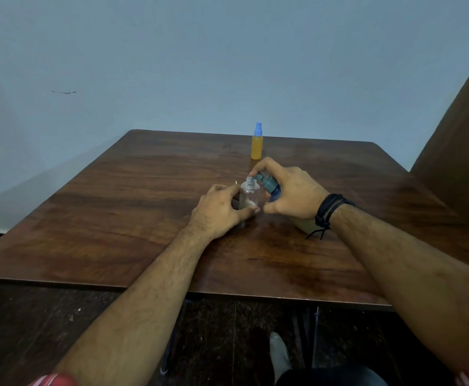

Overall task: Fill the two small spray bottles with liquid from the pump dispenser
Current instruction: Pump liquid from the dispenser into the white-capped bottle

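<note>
A small clear spray bottle (250, 194) stands uncapped on the wooden table (116, 213), its threaded neck open. My left hand (222, 210) grips its lower body with thumb and fingers. My right hand (286, 190) holds the pump dispenser (268, 183), whose grey-blue pump head is tilted with the nozzle at the clear bottle's mouth; my index finger lies over the pump top. The dispenser's body is mostly hidden behind my palm. A second small spray bottle (256, 142), filled with orange liquid and capped in blue, stands upright farther back.
The table ends close to a pale blue wall at the back. A dark wooden panel (461, 140) rises at the right. A black cord bracelet (328, 213) is on my right wrist. Floor and a foot (279, 355) show below the table's near edge.
</note>
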